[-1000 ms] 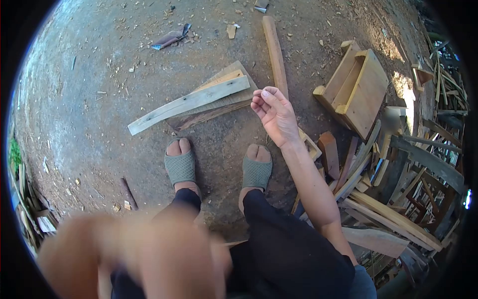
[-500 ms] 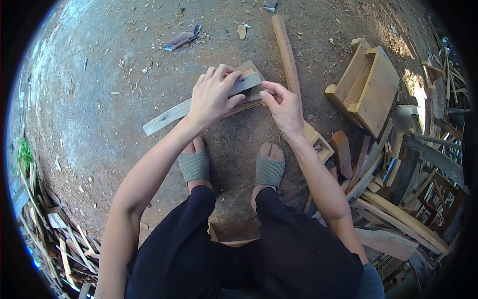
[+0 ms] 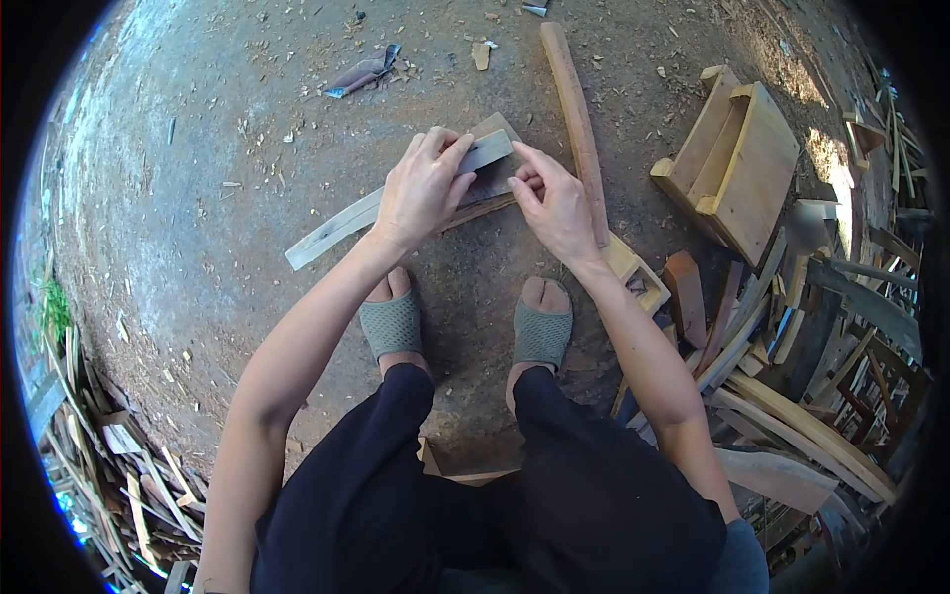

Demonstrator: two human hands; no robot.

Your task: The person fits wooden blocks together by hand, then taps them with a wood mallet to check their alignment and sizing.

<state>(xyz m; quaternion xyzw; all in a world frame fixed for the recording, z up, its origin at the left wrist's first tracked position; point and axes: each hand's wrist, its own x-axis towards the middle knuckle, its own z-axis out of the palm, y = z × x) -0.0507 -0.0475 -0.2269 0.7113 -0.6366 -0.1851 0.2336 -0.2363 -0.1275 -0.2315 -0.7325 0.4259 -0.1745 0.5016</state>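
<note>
My left hand (image 3: 424, 188) is closed around a long, thin grey wooden strip (image 3: 341, 226), with the thumb on the near side. The strip's far end slants up to the right past my fingers. Beneath it lie other flat pieces of wood, including a wider board (image 3: 492, 127), partly hidden by the strip and hand. Beside that end is my right hand (image 3: 557, 210), its index fingertip at the strip's corner. Its thumb is apart from the index finger, the other fingers are curled, and nothing shows between them.
A round wooden handle-like stick (image 3: 572, 109) lies beyond my right hand. Farther right stands a wooden box-like piece (image 3: 747, 173). A small wooden frame (image 3: 638, 277) and piled offcuts (image 3: 811, 416) are by my right arm. More scrap strips (image 3: 109, 485) lie at left; shavings dot the ground.
My right index finger has stretched toward the strip's corner, and the gap to the thumb has widened. The left hand still grips the strip, which has barely shifted.
</note>
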